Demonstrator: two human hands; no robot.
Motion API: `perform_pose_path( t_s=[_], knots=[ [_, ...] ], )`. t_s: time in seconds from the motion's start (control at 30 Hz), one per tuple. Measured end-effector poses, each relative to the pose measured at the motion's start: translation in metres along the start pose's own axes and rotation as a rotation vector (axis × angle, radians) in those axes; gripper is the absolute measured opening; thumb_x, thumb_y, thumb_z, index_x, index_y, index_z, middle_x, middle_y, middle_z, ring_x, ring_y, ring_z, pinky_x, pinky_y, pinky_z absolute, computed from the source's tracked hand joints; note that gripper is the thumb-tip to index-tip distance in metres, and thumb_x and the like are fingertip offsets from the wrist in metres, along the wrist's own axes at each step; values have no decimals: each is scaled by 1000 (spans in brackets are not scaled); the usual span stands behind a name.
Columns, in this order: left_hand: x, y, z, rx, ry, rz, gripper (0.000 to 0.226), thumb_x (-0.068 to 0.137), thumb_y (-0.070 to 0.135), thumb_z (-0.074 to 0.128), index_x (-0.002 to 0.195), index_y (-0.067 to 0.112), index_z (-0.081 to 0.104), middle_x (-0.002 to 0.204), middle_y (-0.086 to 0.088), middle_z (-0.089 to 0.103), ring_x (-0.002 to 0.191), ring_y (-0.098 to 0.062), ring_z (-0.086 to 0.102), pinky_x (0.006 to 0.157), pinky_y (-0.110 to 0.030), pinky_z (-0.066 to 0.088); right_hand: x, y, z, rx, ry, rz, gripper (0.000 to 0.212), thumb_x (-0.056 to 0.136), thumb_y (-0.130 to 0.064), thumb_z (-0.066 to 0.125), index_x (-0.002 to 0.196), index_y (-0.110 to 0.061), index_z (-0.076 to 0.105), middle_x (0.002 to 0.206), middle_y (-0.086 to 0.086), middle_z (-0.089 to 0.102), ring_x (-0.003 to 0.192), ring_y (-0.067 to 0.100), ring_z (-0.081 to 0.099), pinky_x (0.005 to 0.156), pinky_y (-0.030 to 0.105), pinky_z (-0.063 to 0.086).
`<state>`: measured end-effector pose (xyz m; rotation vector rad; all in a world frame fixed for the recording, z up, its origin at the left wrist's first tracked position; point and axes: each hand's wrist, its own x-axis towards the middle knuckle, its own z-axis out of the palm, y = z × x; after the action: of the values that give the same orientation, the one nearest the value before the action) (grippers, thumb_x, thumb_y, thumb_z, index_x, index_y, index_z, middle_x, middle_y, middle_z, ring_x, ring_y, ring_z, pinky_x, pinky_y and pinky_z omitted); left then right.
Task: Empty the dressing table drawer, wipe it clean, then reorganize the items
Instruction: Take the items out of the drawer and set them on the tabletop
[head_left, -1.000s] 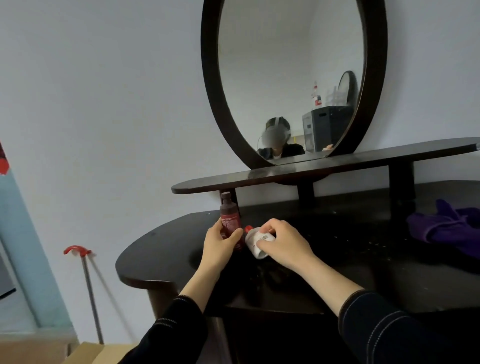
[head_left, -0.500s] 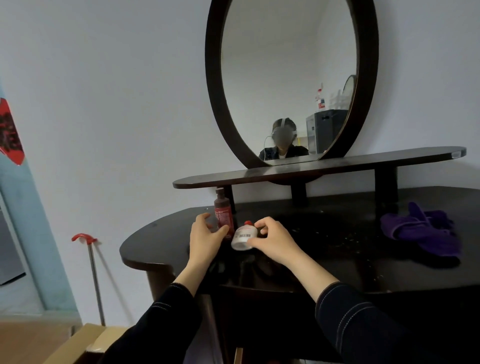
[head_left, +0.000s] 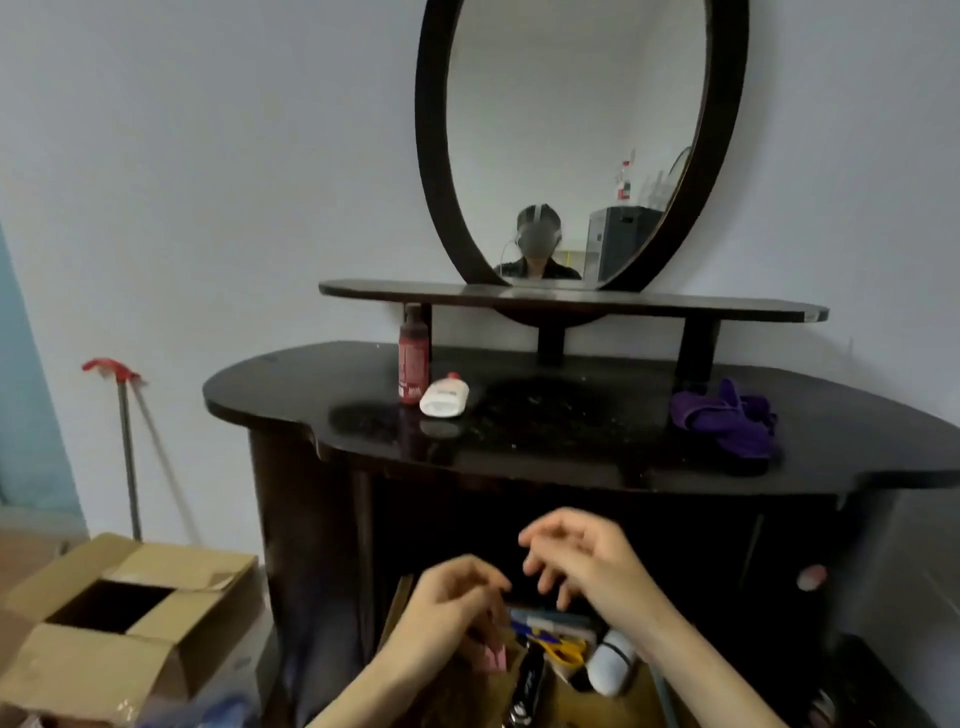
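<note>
Your right grip (head_left: 587, 564) hovers fingers apart and empty, your left grip (head_left: 449, 608) curls just beside it over a pink item (head_left: 493, 660), hold unclear, beneath both the open drawer (head_left: 399, 597), crammed with yellow scissors (head_left: 563, 649), pens (head_left: 550, 621), a white rounded item (head_left: 613, 662)

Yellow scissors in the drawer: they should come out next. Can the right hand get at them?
Probably yes: the right hand hangs open above the drawer, and the yellow scissors lie uncovered beside the white object.
</note>
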<state>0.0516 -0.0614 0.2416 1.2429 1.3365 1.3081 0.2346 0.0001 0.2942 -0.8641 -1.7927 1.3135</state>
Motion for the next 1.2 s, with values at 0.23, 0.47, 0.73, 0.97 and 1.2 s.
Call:
perform_pose_path(
  t_s=[0.23,0.47,0.73,0.97,1.2],
  knots=[
    [9,-104,36,231,-20,-190,14,97,0,54,91,4,66,69,-7,65,56,-19,61,55,-35,50,-34,153,1,-241,52,410,12,100,-16,59,98,-17,70,89,5,73,70,9,65,61,20,50],
    [38,-141,34,531,-32,-154,10,91,11,59,96,17,66,81,0,68,67,-13,63,62,-30,53,-22,220,-15,-453,149,472,15,97,-16,56,100,-27,67,96,-4,68,87,14,64,75,30,55],
    [50,-163,32,698,-77,-84,17,93,16,61,110,15,65,101,-2,69,90,-16,67,79,-36,59,-1,241,-34,-915,325,476,44,98,-30,58,141,-27,48,138,7,50,102,28,65,66,32,50],
    [43,-162,33,760,-106,-42,17,96,14,58,110,12,66,102,-4,70,92,-18,68,82,-38,58,2,256,-34,-1020,120,527,53,100,-52,48,149,-35,37,139,10,38,110,26,56,76,31,54],
    [41,-161,33,787,-98,2,17,96,15,58,110,12,67,101,-2,69,92,-17,67,80,-37,58,-1,253,-29,-1174,255,571,59,98,-47,57,141,-14,35,126,10,53,100,22,65,61,27,47]
  ],
)
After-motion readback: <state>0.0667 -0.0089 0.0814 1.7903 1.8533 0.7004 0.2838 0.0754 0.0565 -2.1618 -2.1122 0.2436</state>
